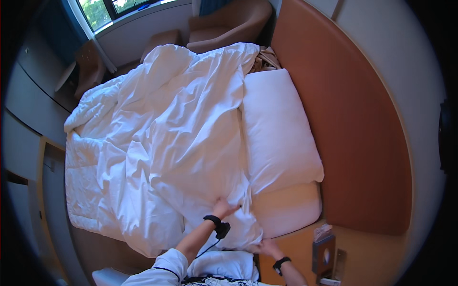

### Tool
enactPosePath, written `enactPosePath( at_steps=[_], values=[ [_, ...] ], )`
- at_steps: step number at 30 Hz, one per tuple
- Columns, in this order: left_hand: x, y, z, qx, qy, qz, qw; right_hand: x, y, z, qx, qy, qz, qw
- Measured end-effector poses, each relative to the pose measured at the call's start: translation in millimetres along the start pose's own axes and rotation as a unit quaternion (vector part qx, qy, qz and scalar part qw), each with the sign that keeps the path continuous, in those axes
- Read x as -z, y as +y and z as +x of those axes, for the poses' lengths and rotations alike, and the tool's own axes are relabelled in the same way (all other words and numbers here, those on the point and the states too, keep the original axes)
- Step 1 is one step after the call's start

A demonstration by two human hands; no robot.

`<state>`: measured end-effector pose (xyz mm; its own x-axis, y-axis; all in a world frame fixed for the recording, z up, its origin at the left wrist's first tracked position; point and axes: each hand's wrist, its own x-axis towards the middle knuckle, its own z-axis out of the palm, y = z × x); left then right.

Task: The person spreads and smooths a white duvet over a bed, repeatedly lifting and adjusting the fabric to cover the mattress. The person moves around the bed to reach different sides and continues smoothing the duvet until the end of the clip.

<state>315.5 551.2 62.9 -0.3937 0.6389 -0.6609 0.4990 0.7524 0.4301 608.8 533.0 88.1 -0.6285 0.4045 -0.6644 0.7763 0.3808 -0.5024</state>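
Observation:
A rumpled white duvet cover (193, 143) spreads over the bed in loose folds. My left hand (224, 208) rests on it near the pillow side, thumb apart from the fingers. Whether those fingers pinch any cloth is hard to see. At the cover's near corner, my right hand (267, 248) grips the edge of the fabric, its fingertips partly hidden. A quilted white duvet (84, 178) shows along the foot of the bed. Beside the cover, a white pillow (279, 125) lies across the head end, with the mattress (286, 209) exposed below it. Both wrists wear black straps.
A brown padded headboard (343, 125) borders the bed. Right of my right hand, a wooden bedside surface (290, 246) holds a tissue box (323, 254). An armchair (229, 26) stands beyond the bed, near the window (94, 14). White cloth (225, 264) lies close to my body.

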Motion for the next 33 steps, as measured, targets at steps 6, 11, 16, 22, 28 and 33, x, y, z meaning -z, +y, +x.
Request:
enactPosePath(
  at_steps=[6, 11, 16, 22, 28, 33],
  values=[
    [-68.3, -8.8, -8.6, 0.15, -0.072, 0.134, 0.977, 25.1, -64.2, -11.7, 0.043, -0.189, -0.079, 0.978],
    [-47.9, -55.5, 6.5, 0.02, -0.096, 0.005, 0.995, 97.2, -27.7, 61.9, 0.068, -0.223, -0.054, 0.971],
    [-25.0, -53.5, -23.2, -0.114, -0.085, -0.029, 0.989, 184.5, -48.6, 216.8, 0.014, 0.117, 0.076, 0.99],
    [45.0, -54.6, -87.0, -0.216, -0.243, -0.149, 0.934, 210.1, -181.9, 309.9, -0.051, -0.043, 0.389, 0.919],
    [57.4, -40.0, -111.3, -0.274, -0.286, -0.203, 0.895, 217.4, -229.2, 329.9, -0.025, -0.114, 0.339, 0.934],
    [61.2, -37.4, -112.2, -0.274, -0.321, -0.203, 0.884, 224.1, -200.7, 386.3, -0.035, -0.189, 0.543, 0.818]
  ],
)
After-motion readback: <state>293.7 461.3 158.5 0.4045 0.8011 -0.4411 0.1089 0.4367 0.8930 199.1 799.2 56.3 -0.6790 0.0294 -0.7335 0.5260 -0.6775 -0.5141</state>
